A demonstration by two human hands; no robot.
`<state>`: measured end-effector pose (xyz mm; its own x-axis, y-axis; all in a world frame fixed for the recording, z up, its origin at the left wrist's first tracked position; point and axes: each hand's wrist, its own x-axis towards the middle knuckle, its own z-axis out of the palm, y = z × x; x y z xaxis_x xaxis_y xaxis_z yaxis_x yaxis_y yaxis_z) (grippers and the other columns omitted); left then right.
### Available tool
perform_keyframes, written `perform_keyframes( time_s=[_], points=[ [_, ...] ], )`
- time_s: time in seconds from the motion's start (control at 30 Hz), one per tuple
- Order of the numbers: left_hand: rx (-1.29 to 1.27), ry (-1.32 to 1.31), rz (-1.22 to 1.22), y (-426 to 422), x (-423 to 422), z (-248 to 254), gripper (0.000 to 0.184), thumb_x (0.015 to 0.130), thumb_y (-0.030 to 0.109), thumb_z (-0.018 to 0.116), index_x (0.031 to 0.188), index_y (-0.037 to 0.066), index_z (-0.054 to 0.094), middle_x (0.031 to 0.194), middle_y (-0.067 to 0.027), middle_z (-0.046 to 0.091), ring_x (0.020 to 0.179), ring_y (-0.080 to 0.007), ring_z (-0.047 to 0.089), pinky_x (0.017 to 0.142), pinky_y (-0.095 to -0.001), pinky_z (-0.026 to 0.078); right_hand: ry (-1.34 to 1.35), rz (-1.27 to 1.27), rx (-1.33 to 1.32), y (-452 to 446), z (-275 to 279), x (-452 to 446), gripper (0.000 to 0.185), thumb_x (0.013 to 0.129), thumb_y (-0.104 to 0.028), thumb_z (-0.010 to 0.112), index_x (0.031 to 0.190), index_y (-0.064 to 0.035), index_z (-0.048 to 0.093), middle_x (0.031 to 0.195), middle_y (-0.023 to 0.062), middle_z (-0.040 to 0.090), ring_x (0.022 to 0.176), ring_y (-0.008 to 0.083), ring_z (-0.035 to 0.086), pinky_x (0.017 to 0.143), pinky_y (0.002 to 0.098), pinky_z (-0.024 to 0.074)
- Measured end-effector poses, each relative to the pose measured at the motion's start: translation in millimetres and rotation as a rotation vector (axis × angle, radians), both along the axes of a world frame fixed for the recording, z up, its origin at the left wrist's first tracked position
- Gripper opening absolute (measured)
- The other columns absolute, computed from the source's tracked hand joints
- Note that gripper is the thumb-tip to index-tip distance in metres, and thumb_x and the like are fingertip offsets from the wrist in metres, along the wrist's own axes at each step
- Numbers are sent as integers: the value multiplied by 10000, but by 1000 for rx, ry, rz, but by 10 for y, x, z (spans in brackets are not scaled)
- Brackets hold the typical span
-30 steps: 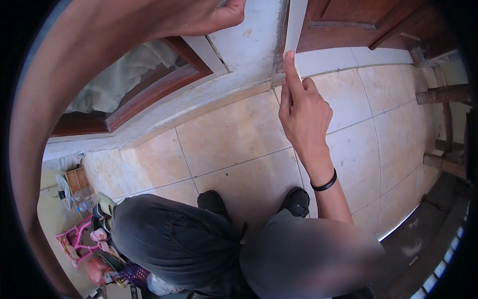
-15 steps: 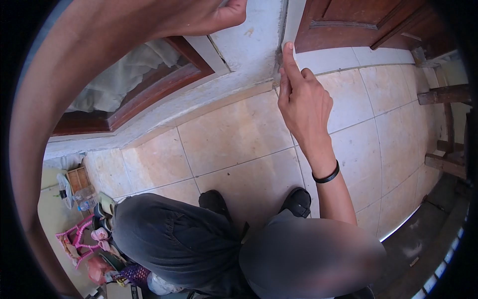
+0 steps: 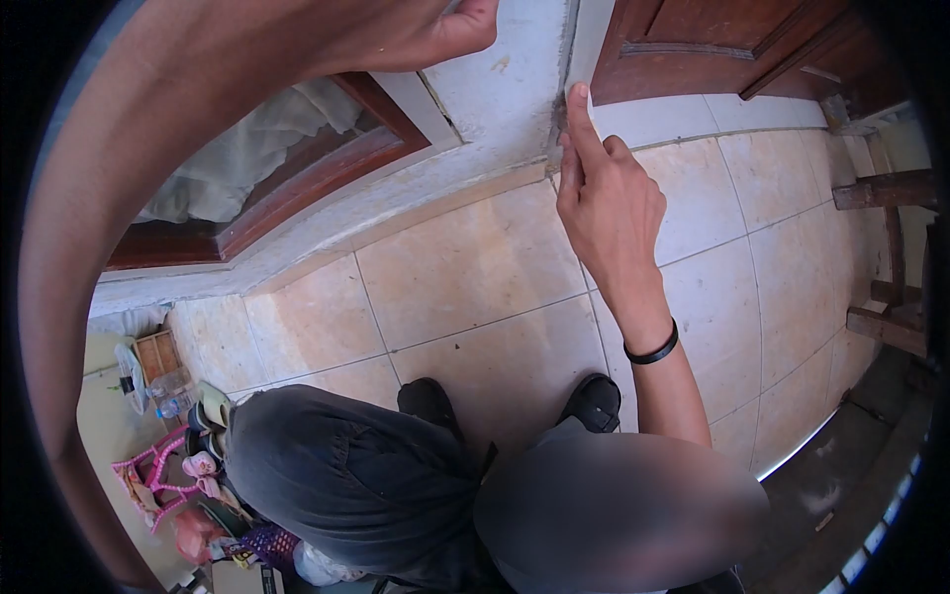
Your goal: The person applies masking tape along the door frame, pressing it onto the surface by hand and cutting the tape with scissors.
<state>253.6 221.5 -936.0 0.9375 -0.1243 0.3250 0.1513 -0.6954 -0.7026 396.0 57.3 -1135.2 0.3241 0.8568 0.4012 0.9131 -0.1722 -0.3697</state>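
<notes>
My right hand [image 3: 616, 198], with a black band [image 3: 653, 344] on its wrist, reaches towards the foot of the white door frame [image 3: 591, 45]. Its index finger is stretched out with the tip over the frame's lower end; whether it touches cannot be told. The thumb lies along the left side and the other fingers are curled. Nothing shows in this hand. My left arm runs close to the camera along the left side. Of my left hand [image 3: 460, 35] only the thumb side shows, in front of the white wall [image 3: 505, 89]; its other fingers are cut off by the top edge.
A brown wooden door [image 3: 693, 54] stands at top right, a brown-framed window [image 3: 327, 188] at left. My dark-trousered leg [image 3: 336, 475] and black shoes [image 3: 592, 401] are on the tiled floor [image 3: 475, 267]. Wooden legs [image 3: 886, 322] stand right. Footwear and a pink rack [image 3: 148, 475] lie lower left.
Almost nothing differs. The whole view has shifted very slightly, and both hands keep their pose.
</notes>
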Motion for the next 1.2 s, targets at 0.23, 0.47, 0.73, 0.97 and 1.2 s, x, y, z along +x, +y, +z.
perform_keyframes(
  time_s=[0.23, 0.47, 0.73, 0.97, 1.2],
  points=[
    [-1, 5, 4, 2, 5, 18, 897, 815, 364, 684, 1671, 266, 436, 1799, -22, 287, 1666, -260, 229, 1336, -701, -6, 25, -34, -17, -24, 30, -29, 563, 1063, -203, 659, 1614, -250, 556, 629, 84, 528, 521, 275, 548, 501, 429, 433],
    [-2, -1, 12, 2, -3, 32, 921, 802, 348, 691, 1679, 264, 424, 1801, -14, 284, 1666, -249, 238, 1335, -699, -12, 22, -21, -22, -5, 46, -30, 572, 1062, -196, 653, 1622, -242, 544, 631, 93, 534, 520, 291, 552, 502, 441, 437],
    [-3, -3, 22, -14, 18, 58, 949, 787, 329, 699, 1688, 262, 410, 1804, -4, 281, 1665, -236, 247, 1334, -696, -18, 22, -16, -34, 3, 57, -20, 568, 1065, -191, 644, 1621, -242, 543, 646, 100, 545, 543, 303, 576, 511, 445, 447],
    [-106, 12, 162, -226, 42, 99, 974, 773, 313, 706, 1696, 260, 397, 1806, 5, 279, 1664, -224, 256, 1333, -693, -24, 12, -10, -70, -4, 5, 26, 676, 1007, -218, 662, 1654, -202, 465, 857, 167, 677, 596, 368, 692, 520, 489, 547],
    [88, 265, 359, -508, 41, -865, 982, 789, 413, 662, 1701, 179, 382, 1825, -64, 206, 1690, -271, 169, 1344, -649, 52, 104, 21, -74, -42, 93, 41, 698, 973, -196, 672, 1644, -186, 479, 1151, 265, 744, 681, 393, 747, 570, 492, 595]
  ],
)
